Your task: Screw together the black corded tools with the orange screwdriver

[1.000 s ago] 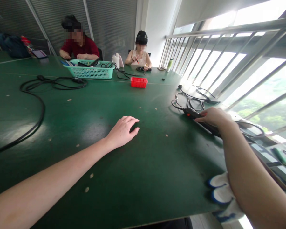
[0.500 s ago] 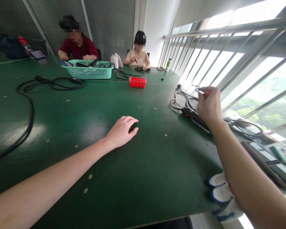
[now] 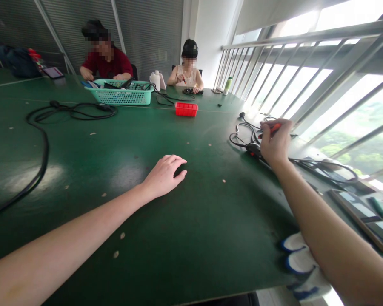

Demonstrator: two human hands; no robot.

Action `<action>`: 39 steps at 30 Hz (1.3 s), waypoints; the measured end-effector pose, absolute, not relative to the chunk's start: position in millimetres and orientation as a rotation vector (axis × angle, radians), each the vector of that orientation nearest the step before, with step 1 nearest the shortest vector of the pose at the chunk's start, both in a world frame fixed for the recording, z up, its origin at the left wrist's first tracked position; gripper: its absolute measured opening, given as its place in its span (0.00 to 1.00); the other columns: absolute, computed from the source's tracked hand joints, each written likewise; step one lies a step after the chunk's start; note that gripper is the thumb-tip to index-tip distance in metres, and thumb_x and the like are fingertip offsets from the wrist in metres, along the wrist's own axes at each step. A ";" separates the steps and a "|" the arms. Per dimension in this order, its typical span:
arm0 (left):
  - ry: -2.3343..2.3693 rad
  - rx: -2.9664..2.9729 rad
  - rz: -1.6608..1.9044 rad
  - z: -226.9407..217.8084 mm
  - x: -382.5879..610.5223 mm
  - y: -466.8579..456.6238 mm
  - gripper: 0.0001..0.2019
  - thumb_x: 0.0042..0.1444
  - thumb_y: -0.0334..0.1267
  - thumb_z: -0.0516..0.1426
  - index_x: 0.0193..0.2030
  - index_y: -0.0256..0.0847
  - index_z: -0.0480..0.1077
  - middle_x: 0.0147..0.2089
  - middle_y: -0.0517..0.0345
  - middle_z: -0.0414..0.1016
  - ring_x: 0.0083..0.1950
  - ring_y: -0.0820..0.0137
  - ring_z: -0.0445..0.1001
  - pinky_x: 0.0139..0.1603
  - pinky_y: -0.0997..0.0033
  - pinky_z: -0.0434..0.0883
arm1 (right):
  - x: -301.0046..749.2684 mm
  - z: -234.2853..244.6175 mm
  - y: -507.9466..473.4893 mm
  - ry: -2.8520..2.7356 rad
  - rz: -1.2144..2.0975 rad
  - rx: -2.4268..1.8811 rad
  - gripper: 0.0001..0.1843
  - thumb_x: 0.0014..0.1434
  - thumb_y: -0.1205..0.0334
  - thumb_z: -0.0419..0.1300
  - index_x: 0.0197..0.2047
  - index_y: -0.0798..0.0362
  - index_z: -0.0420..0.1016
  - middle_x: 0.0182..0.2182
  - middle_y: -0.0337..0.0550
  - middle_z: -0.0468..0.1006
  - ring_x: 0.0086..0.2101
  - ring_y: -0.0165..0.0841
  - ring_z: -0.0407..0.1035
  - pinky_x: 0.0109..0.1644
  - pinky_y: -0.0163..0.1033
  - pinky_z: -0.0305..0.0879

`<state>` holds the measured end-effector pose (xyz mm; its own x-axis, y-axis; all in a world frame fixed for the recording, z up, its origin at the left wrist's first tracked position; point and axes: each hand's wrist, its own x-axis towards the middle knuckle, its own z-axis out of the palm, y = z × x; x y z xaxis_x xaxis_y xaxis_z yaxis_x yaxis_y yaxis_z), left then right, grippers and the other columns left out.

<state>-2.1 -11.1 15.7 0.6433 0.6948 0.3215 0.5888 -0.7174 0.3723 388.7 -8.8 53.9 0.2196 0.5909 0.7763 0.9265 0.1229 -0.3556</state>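
Item: orange tool (image 3: 275, 127), gripped in our right hand (image 3: 277, 142), beside a black corded device (image 3: 252, 148) on the counter (image 3: 191, 246). Our left hand (image 3: 164, 175) rests with fingers loosely parted, well apart from the tool; a red box (image 3: 186, 109) sits beyond.

Left forearm (image 3: 92, 231) and right forearm (image 3: 325, 229) bare; both taper to narrow wrists (image 3: 142, 193). Left hand (image 3: 162, 176) and right hand (image 3: 276, 146) bare, fingers (image 3: 176, 160) slim. Below the counter's (image 3: 191, 255) near edge shows a black strip (image 3: 239, 299), perhaps clothing.
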 end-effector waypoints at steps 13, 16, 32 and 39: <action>1.050 2.627 0.647 15.9 -2.0 -11.2 0.18 0.71 0.45 0.51 0.61 0.42 0.73 0.61 0.49 0.75 0.65 0.54 0.69 0.67 0.48 0.69 | 392.5 56.0 -12.4 -1.390 -0.527 -1.657 0.14 0.75 0.50 0.45 0.55 0.49 0.57 0.49 0.52 0.76 0.43 0.37 0.72 0.51 0.41 0.65; 1.050 2.633 0.643 16.6 -1.9 -11.7 0.18 0.72 0.45 0.51 0.61 0.40 0.73 0.62 0.48 0.74 0.65 0.54 0.69 0.68 0.48 0.69 | 394.0 55.2 -11.2 -1.388 -0.537 -1.614 0.15 0.74 0.48 0.47 0.56 0.49 0.57 0.47 0.49 0.76 0.40 0.35 0.70 0.48 0.40 0.65; 1.052 2.636 0.657 16.4 -1.2 -11.4 0.17 0.71 0.44 0.52 0.60 0.40 0.73 0.61 0.48 0.75 0.64 0.54 0.70 0.67 0.48 0.69 | 407.5 63.8 -9.5 -1.348 -0.721 -1.814 0.17 0.68 0.50 0.55 0.55 0.49 0.71 0.52 0.52 0.69 0.45 0.39 0.68 0.49 0.44 0.63; 1.049 2.642 0.668 14.8 -2.0 -10.6 0.17 0.71 0.44 0.52 0.60 0.40 0.73 0.61 0.48 0.75 0.64 0.54 0.70 0.67 0.48 0.69 | 396.7 68.9 -14.3 -1.409 -0.799 -1.957 0.17 0.64 0.55 0.55 0.54 0.50 0.68 0.49 0.51 0.74 0.45 0.42 0.68 0.44 0.44 0.61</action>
